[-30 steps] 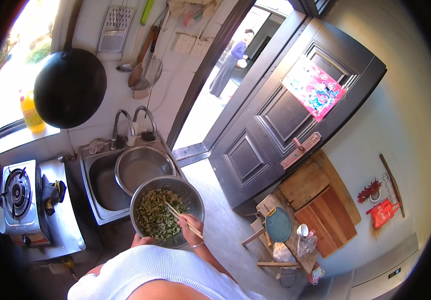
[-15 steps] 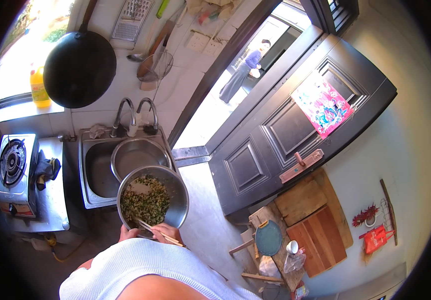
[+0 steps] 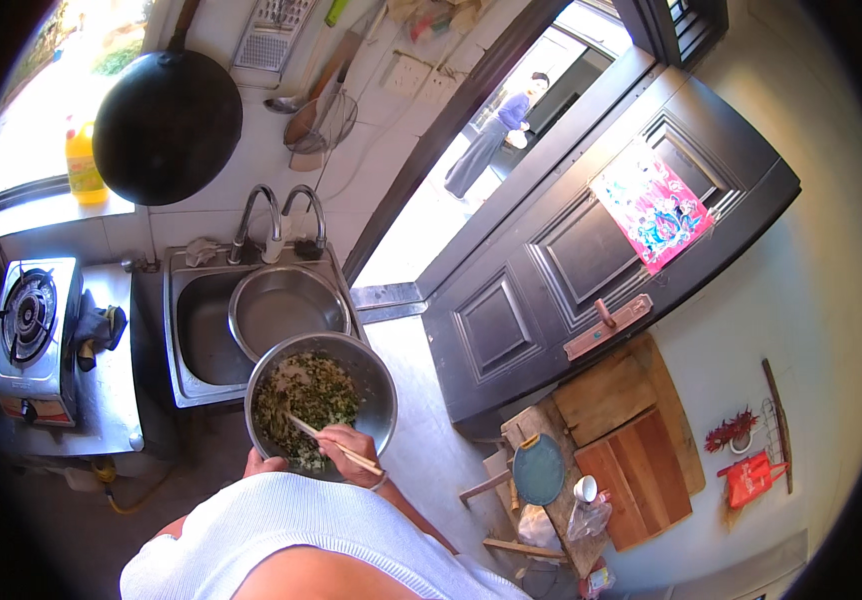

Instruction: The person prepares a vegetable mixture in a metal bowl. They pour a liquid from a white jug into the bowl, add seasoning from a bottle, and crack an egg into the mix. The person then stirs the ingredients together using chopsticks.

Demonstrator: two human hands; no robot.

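A large metal bowl [image 3: 383,400] is in front of me, holding a chopped green and brown mixture [image 3: 326,385] with a paler patch on top. My left hand [image 3: 264,463] grips the bowl's near left rim; most of its fingers are hidden by the rim and my shirt. In my right hand [image 3: 349,452] is a pair of light wooden chopsticks [image 3: 303,427], their tips down in the mixture left of the middle. That hand sits over the near part of the bowl, fingers closed round the sticks.
Beyond the bowl, a steel sink [image 3: 179,375] holds a metal basin [image 3: 286,310] under two taps [image 3: 271,215]. A gas stove [image 3: 31,325] stands left. An open dark door [image 3: 591,250] is at right, near a wooden bench [image 3: 561,515]. A person [image 3: 496,130] stands outside the doorway.
My right hand has moved up and inward over the bowl, and the chopstick tips are farther into the mixture, which has been stirred about. The pale patch is more broken up.
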